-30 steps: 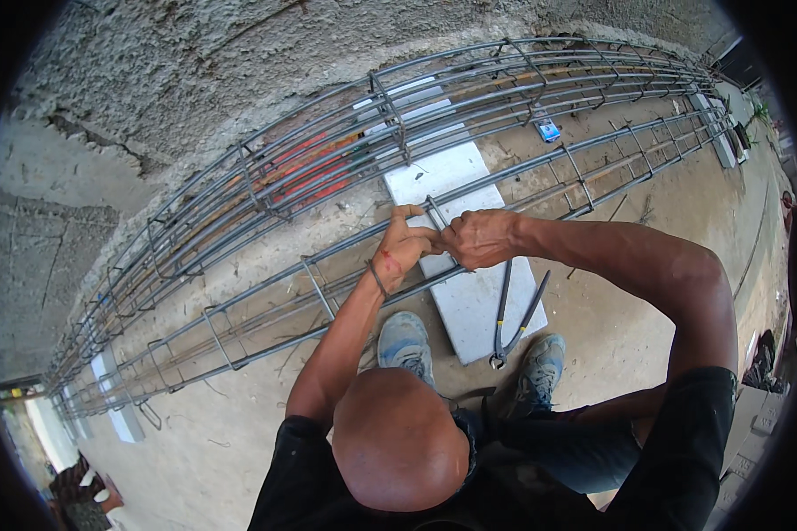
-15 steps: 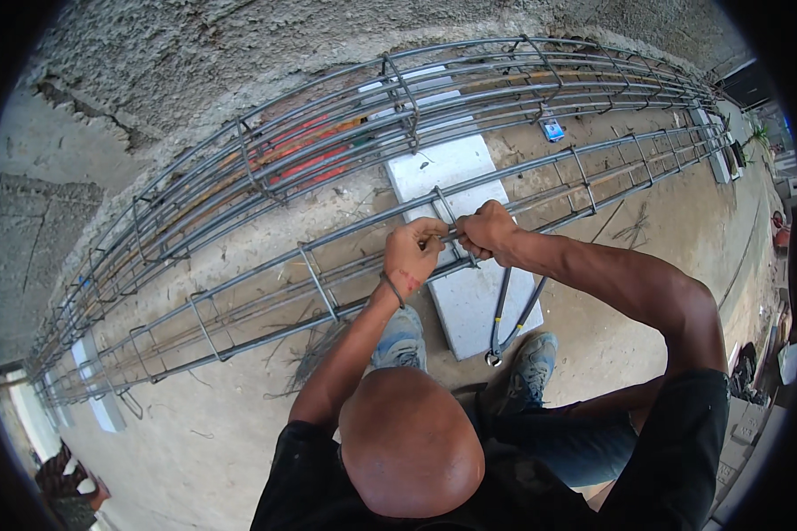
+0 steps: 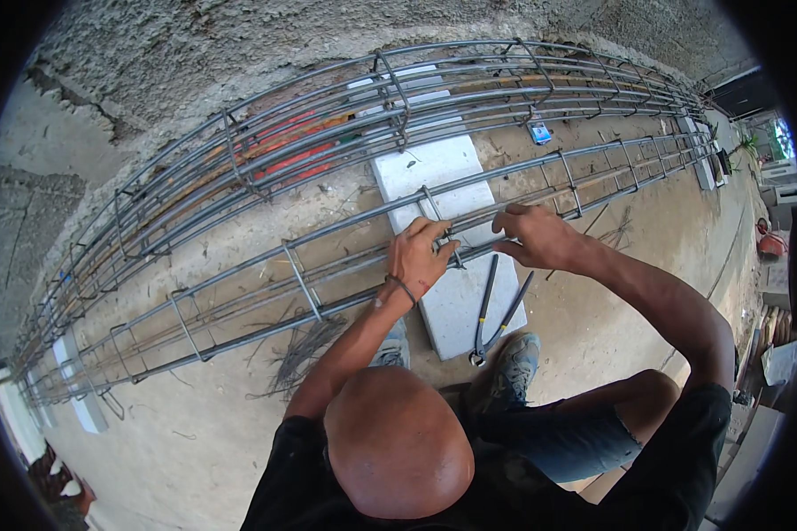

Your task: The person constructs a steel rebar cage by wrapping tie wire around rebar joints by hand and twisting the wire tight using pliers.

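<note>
Along the near rebar cage (image 3: 352, 221), left to right, lying low in front of the person and crossing the white block (image 3: 456, 314):

Loose wire bundle (image 3: 303, 354): thin, dark, on the ground beside the left forearm.

Left hand (image 3: 419, 258): forearm rising from below, dark band (image 3: 402, 288) at the wrist; back of the hand upward, fingers bent and pointing right, thumb beneath them, at the cage's inner bars beside a stirrup (image 3: 429, 203) over the block. Fingertips and thumb near one another; whether they are clamped on bar or wire, cannot tell.

Nippers (image 3: 483, 315): long dark handles with yellow bands, lying on the block, head toward the person, handles spread.

Right hand (image 3: 542, 235): forearm coming in from the right, elbow bent outward; palm down, fingers curved, thumb and fingers apart, over the cage just right of the block. Contact with the bars, cannot tell.

Differences from half a second ago, same order. Left hand: remains at the same stirrup. Nippers: remain on the block, handle ends now more exposed. Right hand: formerly bunched close against the left, now drawn off to the right and spread, a clear gap between the two.
</note>
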`<state>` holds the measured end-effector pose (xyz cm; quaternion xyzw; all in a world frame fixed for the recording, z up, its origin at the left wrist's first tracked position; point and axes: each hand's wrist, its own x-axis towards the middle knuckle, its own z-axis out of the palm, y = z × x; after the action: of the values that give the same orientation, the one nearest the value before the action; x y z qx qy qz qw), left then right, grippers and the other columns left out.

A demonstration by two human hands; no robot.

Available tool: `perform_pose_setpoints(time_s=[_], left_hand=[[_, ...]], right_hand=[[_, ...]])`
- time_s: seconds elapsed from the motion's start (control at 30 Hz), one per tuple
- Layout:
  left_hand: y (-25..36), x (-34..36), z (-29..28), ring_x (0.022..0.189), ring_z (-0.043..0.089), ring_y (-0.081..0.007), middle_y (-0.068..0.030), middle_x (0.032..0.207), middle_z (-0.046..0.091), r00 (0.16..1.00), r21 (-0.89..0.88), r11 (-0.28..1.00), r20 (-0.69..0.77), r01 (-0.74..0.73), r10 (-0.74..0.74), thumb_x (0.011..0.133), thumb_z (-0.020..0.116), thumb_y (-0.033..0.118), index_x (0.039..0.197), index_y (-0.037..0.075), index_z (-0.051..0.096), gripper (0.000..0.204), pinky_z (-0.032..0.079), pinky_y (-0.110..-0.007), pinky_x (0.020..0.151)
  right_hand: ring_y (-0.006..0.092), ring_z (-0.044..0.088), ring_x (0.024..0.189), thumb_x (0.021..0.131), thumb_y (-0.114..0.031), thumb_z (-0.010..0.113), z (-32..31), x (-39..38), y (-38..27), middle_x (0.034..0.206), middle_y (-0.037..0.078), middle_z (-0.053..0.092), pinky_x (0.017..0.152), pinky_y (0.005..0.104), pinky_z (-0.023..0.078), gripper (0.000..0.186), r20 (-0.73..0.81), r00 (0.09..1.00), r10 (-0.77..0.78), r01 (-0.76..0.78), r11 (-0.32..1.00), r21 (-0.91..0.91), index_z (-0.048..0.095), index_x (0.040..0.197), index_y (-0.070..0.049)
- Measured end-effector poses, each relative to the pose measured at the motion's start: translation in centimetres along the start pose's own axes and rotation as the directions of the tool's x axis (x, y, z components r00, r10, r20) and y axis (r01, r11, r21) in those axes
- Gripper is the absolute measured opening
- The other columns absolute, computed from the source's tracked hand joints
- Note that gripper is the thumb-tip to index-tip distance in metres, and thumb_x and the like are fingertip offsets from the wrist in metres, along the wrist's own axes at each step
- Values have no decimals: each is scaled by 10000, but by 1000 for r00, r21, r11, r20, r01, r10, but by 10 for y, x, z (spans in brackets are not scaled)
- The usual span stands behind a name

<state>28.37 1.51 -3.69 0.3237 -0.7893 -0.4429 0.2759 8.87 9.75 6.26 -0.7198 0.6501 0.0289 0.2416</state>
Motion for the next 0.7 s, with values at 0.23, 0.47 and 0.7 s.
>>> perform_pose_setpoints(time_s=[0.23, 0.47, 0.7], left_hand=[[-7, 3, 18, 682, 592, -255, -97, 772, 588, 986, 65, 992, -124, -107, 114, 724, 721, 84, 881, 40, 679, 168, 465, -353, 611], [2, 35, -18, 711, 613, -270, -90, 745, 613, 948, -6, 998, 313, 67, -61, 682, 752, 112, 780, 32, 688, 143, 464, -362, 668], [-4, 41, -19, 592, 555, -173, -65, 792, 631, 949, 187, 967, 293, -173, 113, 677, 767, 73, 1051, 56, 627, 400, 442, -317, 583]], right_hand=[[270, 395, 1246, 878, -169, 483, 95, -67, -10, 1228, 122, 435, 1018, 476, 377, 373, 289, 871, -396, 489, 745, -453, 456, 1243, -98], [267, 435, 1185, 879, -212, 416, 105, -57, 0, 1169, 114, 464, 1068, 528, 312, 357, 364, 785, -502, 617, 582, -530, 406, 1204, -64], [275, 552, 943, 755, -194, 590, 83, -57, -7, 916, 123, 499, 892, 471, 467, 322, 419, 801, -428, 578, 737, -352, 502, 1009, -16]])
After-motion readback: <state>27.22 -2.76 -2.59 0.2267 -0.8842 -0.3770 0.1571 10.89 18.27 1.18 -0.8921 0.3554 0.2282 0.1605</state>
